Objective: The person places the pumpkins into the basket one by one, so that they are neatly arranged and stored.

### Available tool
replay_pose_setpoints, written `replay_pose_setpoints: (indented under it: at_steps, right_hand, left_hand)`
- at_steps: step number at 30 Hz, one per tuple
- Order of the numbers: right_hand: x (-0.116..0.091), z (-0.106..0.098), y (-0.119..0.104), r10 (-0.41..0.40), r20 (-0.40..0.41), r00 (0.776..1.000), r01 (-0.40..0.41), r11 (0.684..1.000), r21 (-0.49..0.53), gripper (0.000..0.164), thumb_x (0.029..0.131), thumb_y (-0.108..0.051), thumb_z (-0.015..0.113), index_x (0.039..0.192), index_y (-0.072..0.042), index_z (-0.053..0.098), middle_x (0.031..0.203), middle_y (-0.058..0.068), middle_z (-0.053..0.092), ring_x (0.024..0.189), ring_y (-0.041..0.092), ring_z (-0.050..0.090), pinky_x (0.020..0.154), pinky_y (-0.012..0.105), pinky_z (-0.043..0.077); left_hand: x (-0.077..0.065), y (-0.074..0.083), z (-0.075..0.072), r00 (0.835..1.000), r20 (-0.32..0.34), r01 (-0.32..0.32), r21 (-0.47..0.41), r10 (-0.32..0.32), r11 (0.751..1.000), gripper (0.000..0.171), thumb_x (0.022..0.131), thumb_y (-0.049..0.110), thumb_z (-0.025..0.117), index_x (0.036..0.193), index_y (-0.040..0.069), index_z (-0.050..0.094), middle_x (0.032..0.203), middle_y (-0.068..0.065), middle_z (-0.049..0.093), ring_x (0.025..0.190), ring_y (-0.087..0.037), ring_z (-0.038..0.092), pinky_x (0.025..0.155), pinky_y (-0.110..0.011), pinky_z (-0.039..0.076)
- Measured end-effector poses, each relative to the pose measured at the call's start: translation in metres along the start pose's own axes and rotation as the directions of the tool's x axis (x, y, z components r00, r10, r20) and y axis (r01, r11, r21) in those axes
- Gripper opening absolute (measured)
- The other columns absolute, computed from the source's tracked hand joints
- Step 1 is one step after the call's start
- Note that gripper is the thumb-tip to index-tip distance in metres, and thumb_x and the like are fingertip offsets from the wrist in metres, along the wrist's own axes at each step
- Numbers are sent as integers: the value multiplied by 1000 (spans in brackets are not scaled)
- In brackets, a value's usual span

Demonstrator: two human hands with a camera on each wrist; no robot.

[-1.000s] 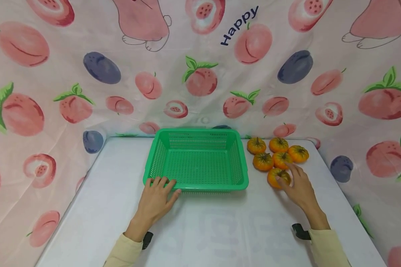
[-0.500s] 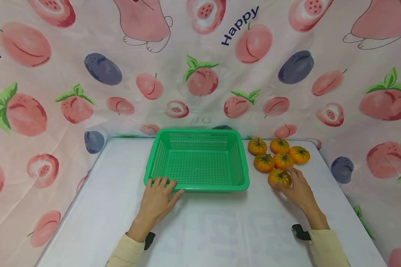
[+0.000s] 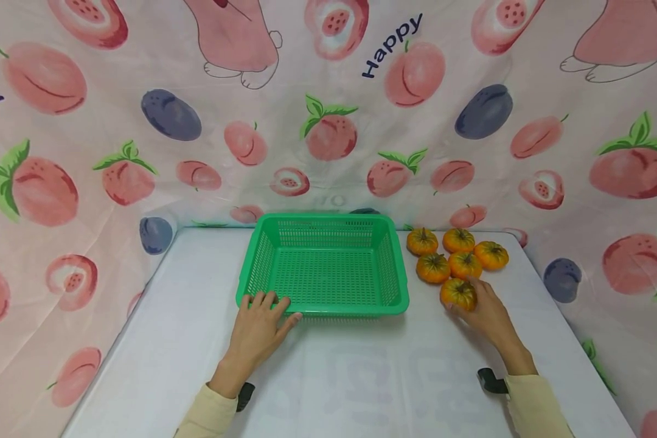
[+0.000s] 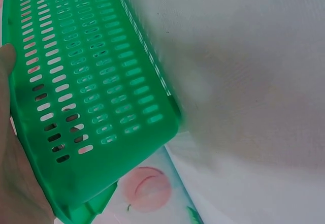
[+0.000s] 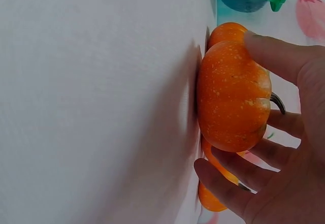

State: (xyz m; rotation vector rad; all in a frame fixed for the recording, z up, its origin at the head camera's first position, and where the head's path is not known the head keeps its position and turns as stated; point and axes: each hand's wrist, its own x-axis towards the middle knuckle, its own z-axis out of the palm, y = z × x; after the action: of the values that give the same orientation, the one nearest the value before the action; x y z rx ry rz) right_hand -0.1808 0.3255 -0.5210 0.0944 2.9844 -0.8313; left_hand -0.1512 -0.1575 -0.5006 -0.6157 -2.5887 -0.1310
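Note:
A green plastic basket (image 3: 323,307) with perforated walls sits mid-table. My left hand (image 3: 258,331) holds its near rim at the left corner, fingers over the edge and thumb lying along the outside. Through the slots in the left wrist view, darker finger shapes show behind the basket wall (image 4: 101,148). On the right, my right hand (image 3: 490,316) is around the nearest small orange pumpkin (image 3: 457,294). In the right wrist view, the thumb touches one side of that pumpkin (image 5: 233,97) and the fingers lie spread along the other, its stem pointing toward the palm.
Several more small pumpkins (image 3: 433,267) cluster behind the held one, between the basket and the table's right side. A white cloth covers the table (image 3: 350,377). A fruit-printed curtain (image 3: 285,140) hangs close behind and along both sides.
My right hand's fingers and thumb have closed in around the nearest pumpkin. My left hand stays on the basket rim, and the basket has not moved.

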Motion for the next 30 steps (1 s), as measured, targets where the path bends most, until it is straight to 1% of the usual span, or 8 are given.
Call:
replay_pose_setpoints:
  at_steps: [3, 5, 9, 13, 16, 21, 30]
  right_hand:
    - [0, -1, -2, 10, 5, 1000, -10, 1000, 0, 90, 87, -37, 73, 149, 6, 25, 145, 37, 32, 131, 55, 35, 106, 68, 30]
    - [0, -1, -2, 16, 12, 1000, -16, 1000, 2, 90, 86, -36, 73, 148, 8, 25, 145, 37, 32, 130, 55, 35, 107, 68, 29]
    - [-1, -2, -2, 40, 43, 998, -41, 999, 7, 90, 86, -36, 73, 148, 9, 25, 145, 38, 32, 131, 56, 34, 108, 68, 29]
    - [-2, -2, -1, 83, 89, 993, -84, 996, 16, 94, 86, -40, 73, 150, 7, 24, 146, 38, 30, 132, 56, 33, 108, 69, 28]
    - [-2, -3, -2, 102, 107, 989, -104, 994, 19, 95, 86, -42, 74, 150, 7, 23, 146, 38, 31, 131, 56, 33, 107, 69, 28]
    - [-2, -4, -4, 82, 85, 993, -84, 996, 18, 94, 85, -42, 75, 149, 7, 26, 146, 37, 32, 131, 55, 33, 108, 69, 28]
    - [-3, -9, -7, 16, 38, 999, -16, 1000, -3, 94, 84, -45, 75, 148, 6, 29, 145, 36, 34, 130, 54, 36, 106, 69, 30]
  left_hand:
    - [1, 0, 0, 1000, -2, 3, -3, -3, 1000, 35, 91, 52, 62, 105, 19, 63, 95, -5, 62, 90, -27, 57, 80, -45, 40]
    - [1, -1, 1, 1000, 2, 8, -2, -8, 1000, 34, 90, 51, 65, 104, 19, 63, 95, -4, 61, 90, -27, 57, 81, -45, 40]
    - [-1, 0, 0, 1000, 19, 16, 1, -16, 1000, 35, 91, 52, 63, 105, 20, 63, 96, -4, 61, 90, -26, 56, 81, -45, 40]
    - [-3, 1, -1, 999, 31, 22, 4, -22, 1000, 36, 92, 52, 62, 107, 20, 64, 97, -4, 62, 90, -26, 56, 82, -45, 40]
    - [-3, 1, 0, 999, 31, 27, 0, -27, 1000, 35, 91, 52, 63, 107, 20, 63, 96, -4, 61, 90, -26, 56, 82, -45, 40]
    - [-3, 2, 1, 999, 24, 30, -8, -30, 1000, 35, 91, 51, 64, 108, 21, 63, 96, -4, 61, 91, -26, 57, 83, -46, 40]
    - [-1, 1, 0, 999, 21, 32, -7, -32, 999, 35, 91, 51, 64, 108, 21, 64, 95, -4, 61, 90, -26, 56, 82, -45, 39]
